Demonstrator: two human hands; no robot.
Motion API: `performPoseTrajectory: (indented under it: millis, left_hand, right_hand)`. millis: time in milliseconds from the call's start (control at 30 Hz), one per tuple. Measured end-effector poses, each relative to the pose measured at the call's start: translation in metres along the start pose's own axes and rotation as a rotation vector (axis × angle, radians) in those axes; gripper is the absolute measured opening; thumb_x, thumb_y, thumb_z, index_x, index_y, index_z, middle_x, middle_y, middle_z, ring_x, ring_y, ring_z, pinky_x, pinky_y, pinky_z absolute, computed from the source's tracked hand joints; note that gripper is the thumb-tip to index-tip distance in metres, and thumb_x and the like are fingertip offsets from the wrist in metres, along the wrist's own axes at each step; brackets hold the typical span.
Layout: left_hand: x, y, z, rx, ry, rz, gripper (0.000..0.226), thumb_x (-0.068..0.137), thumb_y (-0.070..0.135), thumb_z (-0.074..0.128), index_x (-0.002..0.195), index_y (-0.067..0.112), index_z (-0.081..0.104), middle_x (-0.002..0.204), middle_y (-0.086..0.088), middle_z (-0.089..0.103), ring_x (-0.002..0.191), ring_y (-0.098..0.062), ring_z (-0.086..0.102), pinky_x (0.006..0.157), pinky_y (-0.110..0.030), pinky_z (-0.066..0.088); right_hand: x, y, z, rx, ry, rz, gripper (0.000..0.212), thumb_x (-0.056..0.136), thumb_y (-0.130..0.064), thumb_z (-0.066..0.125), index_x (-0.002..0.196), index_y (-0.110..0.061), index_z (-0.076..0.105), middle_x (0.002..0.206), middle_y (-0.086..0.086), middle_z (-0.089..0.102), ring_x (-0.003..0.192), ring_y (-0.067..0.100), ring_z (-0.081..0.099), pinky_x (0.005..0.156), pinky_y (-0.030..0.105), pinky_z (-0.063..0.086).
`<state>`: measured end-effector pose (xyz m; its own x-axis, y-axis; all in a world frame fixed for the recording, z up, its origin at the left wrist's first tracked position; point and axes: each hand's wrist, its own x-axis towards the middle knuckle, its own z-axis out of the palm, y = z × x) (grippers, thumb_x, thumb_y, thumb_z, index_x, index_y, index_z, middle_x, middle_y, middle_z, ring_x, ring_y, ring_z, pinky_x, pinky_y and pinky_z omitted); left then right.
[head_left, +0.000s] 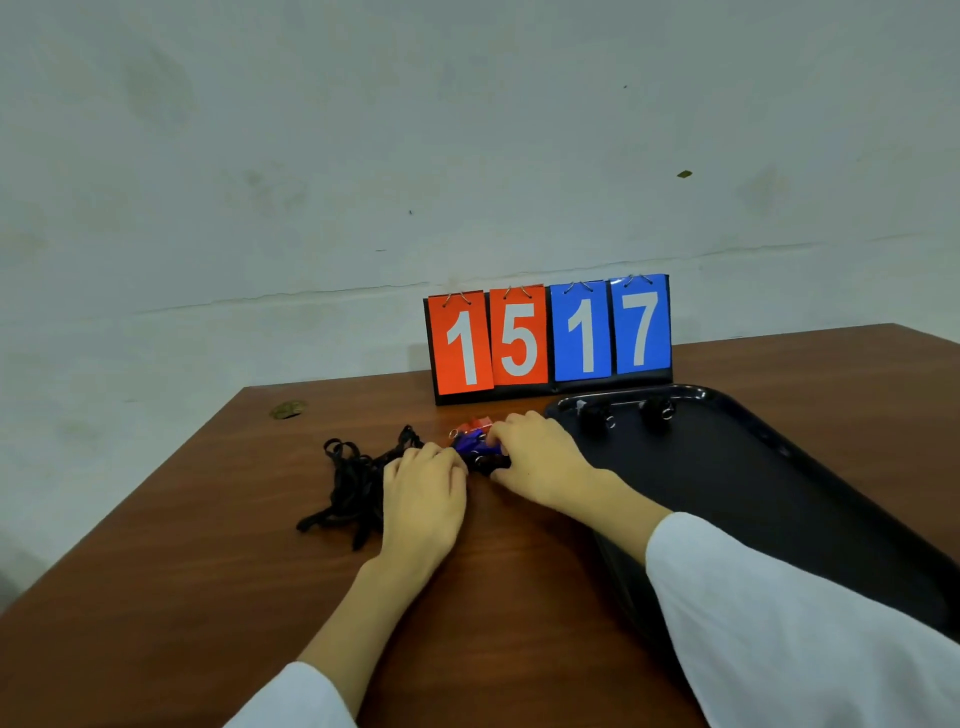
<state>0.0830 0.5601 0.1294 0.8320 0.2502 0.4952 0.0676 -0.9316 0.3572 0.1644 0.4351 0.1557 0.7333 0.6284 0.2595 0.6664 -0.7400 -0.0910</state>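
Note:
A tangle of black cords (349, 483) lies on the brown table (208, 571), left of my hands. My left hand (423, 499) rests over its right end, fingers curled around a black strand. My right hand (540, 460) pinches a small black piece beside a little pile of blue and red items with metal rings (470, 436). The two hands meet over that pile, and what sits between the fingertips is partly hidden.
A black tray (753, 499) lies at the right under my right forearm, with two black bundles with rings (597, 418) (657, 410) at its far end. A flip scoreboard (550, 338) reading 15 and 17 stands at the table's back edge against the wall.

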Motion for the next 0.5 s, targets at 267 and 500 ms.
performPoseTrajectory:
  millis: [267, 500]
  left_hand:
    - [0.001, 0.004, 0.002, -0.031, 0.068, 0.182, 0.033, 0.092, 0.028, 0.05, 0.124, 0.021, 0.052, 0.121, 0.005, 0.053, 0.115, -0.012, 0.047, 0.103, -0.03, 0.029]
    - [-0.004, 0.024, -0.012, -0.454, -0.004, 0.076, 0.025, 0.095, 0.021, 0.05, 0.12, 0.024, 0.053, 0.104, 0.014, 0.058, 0.092, 0.008, 0.052, 0.077, -0.006, 0.04]
  right_hand:
    - [-0.018, -0.001, -0.016, 0.259, 0.062, -0.099, 0.022, 0.084, -0.025, 0.062, 0.103, -0.023, 0.052, 0.105, -0.004, 0.053, 0.098, 0.015, 0.053, 0.084, 0.029, 0.047]
    - [-0.042, 0.006, -0.049, 1.063, 0.203, 0.163, 0.022, 0.08, -0.015, 0.069, 0.1, -0.023, 0.063, 0.097, -0.01, 0.064, 0.093, 0.003, 0.059, 0.077, 0.015, 0.048]
